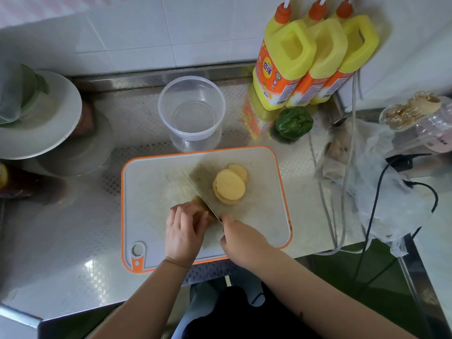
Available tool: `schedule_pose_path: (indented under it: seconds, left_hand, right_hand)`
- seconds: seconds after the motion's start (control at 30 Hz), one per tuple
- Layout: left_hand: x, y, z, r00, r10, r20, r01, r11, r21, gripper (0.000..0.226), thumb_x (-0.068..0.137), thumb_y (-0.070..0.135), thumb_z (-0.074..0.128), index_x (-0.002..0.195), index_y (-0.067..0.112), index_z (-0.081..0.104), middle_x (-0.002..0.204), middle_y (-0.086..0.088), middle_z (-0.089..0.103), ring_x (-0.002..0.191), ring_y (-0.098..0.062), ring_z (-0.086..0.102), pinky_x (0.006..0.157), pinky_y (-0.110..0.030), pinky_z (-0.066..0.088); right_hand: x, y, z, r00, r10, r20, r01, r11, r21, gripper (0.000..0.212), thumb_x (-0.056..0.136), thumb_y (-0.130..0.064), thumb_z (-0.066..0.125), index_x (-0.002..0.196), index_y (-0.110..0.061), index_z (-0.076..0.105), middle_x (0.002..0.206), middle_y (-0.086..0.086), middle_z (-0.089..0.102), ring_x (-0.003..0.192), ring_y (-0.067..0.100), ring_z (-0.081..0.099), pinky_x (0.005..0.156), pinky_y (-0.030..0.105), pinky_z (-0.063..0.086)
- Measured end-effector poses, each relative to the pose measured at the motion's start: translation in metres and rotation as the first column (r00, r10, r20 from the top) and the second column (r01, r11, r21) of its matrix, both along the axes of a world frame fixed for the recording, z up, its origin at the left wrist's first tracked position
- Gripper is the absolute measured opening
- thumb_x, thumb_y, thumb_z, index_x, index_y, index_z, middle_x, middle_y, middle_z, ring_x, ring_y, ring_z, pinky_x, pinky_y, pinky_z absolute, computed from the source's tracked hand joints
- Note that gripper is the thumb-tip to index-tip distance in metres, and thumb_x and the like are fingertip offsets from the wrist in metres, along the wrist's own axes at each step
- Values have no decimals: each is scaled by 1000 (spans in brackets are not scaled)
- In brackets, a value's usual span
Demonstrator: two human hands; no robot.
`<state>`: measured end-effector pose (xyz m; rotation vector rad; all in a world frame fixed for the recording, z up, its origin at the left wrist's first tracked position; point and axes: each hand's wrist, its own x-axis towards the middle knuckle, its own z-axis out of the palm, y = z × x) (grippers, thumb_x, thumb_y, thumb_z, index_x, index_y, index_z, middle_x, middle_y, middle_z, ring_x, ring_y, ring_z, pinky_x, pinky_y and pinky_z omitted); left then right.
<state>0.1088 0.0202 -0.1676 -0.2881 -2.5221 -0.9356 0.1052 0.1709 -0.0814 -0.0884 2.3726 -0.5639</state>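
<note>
On the orange-rimmed cutting board (151, 192) near the table's (73, 216) front edge, our left hand (184, 231) curls its fingers over the potato piece (204, 207), while our right hand (241, 237) grips the knife (208, 192), blade against the potato piece; cut slices (228, 185) lie stacked just right of the blade

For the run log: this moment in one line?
slicing | left hand holds brown potato end | right hand grips steel cleaver | round yellow slices stacked beside blade | orange-rimmed white cutting board
</note>
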Motion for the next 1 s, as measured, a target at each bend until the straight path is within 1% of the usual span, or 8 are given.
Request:
schedule_pose_path:
  seconds: [0.13, 0.3, 0.37, 0.43, 0.5, 0.63, 0.83, 1.0]
  left_hand:
    - [-3, -9, 3, 998, -57, -35, 58, 998, 22, 16, 100, 24, 56, 91, 11, 55, 90, -13, 63, 83, -25, 54, 89, -17, 35]
    - [0, -12, -4, 991, -112, -74, 112, 994, -5, 5, 97, 15, 58, 96, 10, 56, 96, -9, 58, 85, -26, 54, 82, -27, 42]
    - [0, -13, -8, 991, -115, -73, 115, 993, -11, 3, 97, 13, 54, 98, 10, 56, 100, -8, 58, 88, -28, 55, 84, -31, 44]
    - [-1, -14, -11, 992, -104, -71, 104, 995, -12, 6, 95, 10, 55, 101, 10, 57, 101, -10, 61, 91, -30, 57, 88, -31, 44]
    - [0, -14, -13, 992, -100, -83, 100, 995, -12, 9, 94, 10, 56, 103, 10, 57, 104, -8, 59, 93, -29, 57, 91, -28, 42]
    - [0, -11, -13, 991, -99, -91, 98, 995, -14, 9, 96, 12, 53, 105, 11, 55, 109, -4, 55, 96, -27, 56, 92, -26, 41]
    - [-2, -7, -10, 993, -81, -86, 82, 997, 1, 12, 103, 17, 44, 105, 11, 54, 110, -3, 54, 94, -26, 54, 89, -28, 41]
    - [-3, -7, -9, 993, -91, -75, 90, 996, -4, 13, 104, 19, 42, 104, 11, 53, 110, -3, 53, 95, -26, 53, 88, -30, 41]
  right_hand:
    - [-3, 4, -14, 984, -113, -140, 122, 991, 58, 19, 96, -25, 46, 114, -18, 46, 89, 3, 59, 86, 26, 63, 71, 36, 50]
    - [0, 5, -14, 976, -35, -213, 58, 993, 102, 17, 98, -26, 45, 101, -13, 57, 86, 5, 60, 86, 26, 62, 64, 30, 35]
    - [8, 1, -4, 935, 16, -354, 16, 996, 87, 16, 95, -23, 51, 93, -11, 59, 79, 7, 62, 73, 27, 63, 56, 29, 31]
    - [19, -7, 7, 885, 84, -457, -6, 986, 169, 20, 76, -20, 75, 70, -12, 58, 54, 1, 55, 44, 21, 56, 42, 24, 17]
    - [27, -15, 17, 888, 80, -452, 20, 977, 211, 36, 53, -18, 88, 56, -16, 53, 40, -4, 45, 29, 15, 44, 40, 20, 7]
    - [33, -20, 22, 900, 77, -429, 34, 969, 246, 45, 33, -18, 93, 53, -18, 52, 37, -6, 43, 26, 12, 42, 42, 19, 11]
    - [29, -28, 29, 915, 41, -402, 55, 973, 225, 47, 24, -14, 92, 51, -16, 54, 35, -6, 41, 25, 11, 41, 40, 15, 13]
    - [30, -30, 31, 919, 33, -392, 59, 974, 220, 47, 25, -12, 92, 53, -14, 55, 35, -6, 41, 24, 11, 41, 39, 14, 14]
